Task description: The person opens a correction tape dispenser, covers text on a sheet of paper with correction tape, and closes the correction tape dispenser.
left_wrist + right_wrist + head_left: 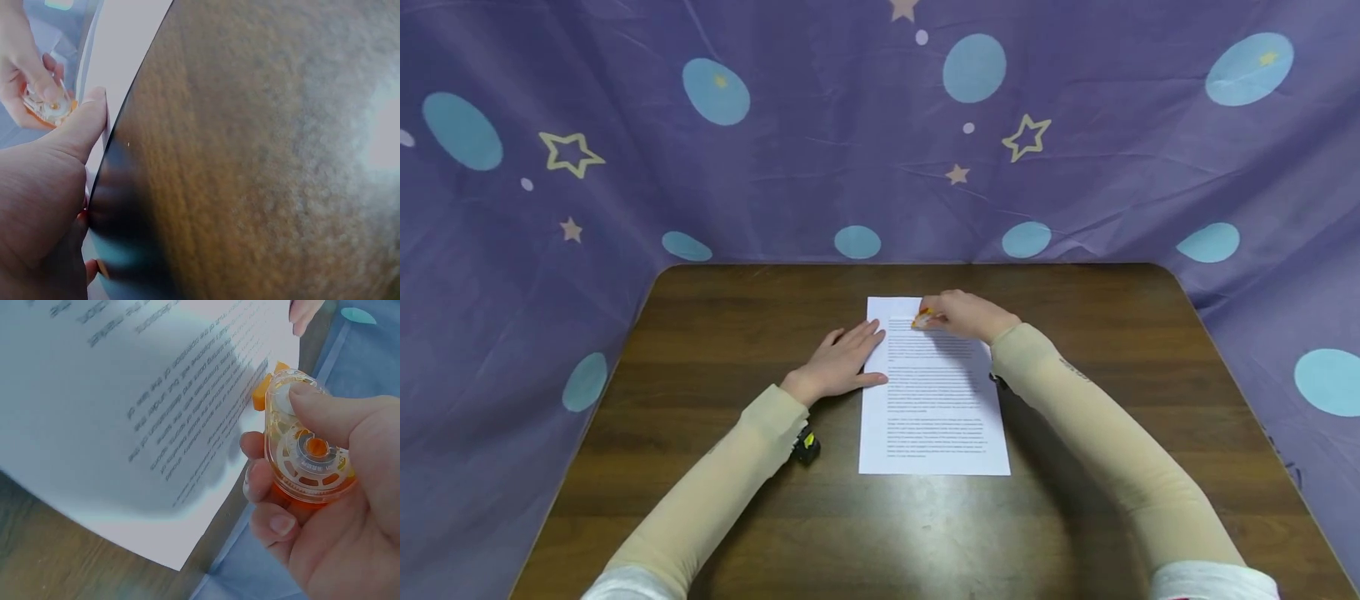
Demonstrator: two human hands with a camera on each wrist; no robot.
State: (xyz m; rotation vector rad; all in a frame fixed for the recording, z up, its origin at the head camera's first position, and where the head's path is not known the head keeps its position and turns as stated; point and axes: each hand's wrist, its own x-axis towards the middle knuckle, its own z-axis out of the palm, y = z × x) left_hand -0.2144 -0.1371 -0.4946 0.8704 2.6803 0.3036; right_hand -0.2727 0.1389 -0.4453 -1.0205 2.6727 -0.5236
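A printed sheet of paper [936,392] lies on the wooden table, its text in several paragraphs. My right hand [966,317] grips a correction tape dispenser [306,440], clear-bodied with an orange base and tip, thumb on its upper side. In the head view the dispenser's tip is at the first lines of text near the sheet's top; whether it touches the paper I cannot tell. With fingers spread and straight, my left hand [842,362] rests on the sheet's left edge. The left wrist view shows its thumb [87,122] on the paper's margin.
The brown table [722,350] extends on both sides of the sheet. Behind and beside it hangs a purple curtain [850,133] with stars and blue ovals. A small black device [807,447] is strapped under the left wrist.
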